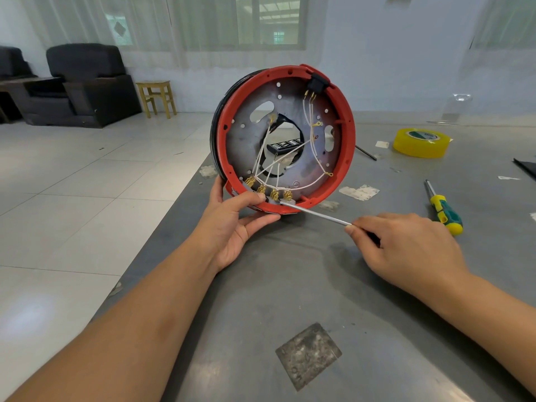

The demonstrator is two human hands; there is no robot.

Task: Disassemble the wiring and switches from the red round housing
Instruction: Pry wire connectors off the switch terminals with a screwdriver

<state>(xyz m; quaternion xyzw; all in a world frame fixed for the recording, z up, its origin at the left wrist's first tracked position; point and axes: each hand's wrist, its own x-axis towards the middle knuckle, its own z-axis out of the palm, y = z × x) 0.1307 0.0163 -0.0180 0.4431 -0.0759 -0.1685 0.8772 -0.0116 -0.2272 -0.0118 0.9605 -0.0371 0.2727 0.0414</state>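
The red round housing [285,134] stands on edge on the worktop [290,285]. Left hand [232,224] grips its rim at 7 o'clock; right hand [406,250] pinches a screwdriver [316,214], tip apparently against the switches [269,195].

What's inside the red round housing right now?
Inside the red housing: a grey metal plate, white wires, brass terminals and a black switch. The switch bodies under the terminals are mostly hidden.

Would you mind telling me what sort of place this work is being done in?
Probably an informal workroom: a scuffed grey worktable with a spare screwdriver and yellow tape roll, yet dark armchairs on the tiled floor.
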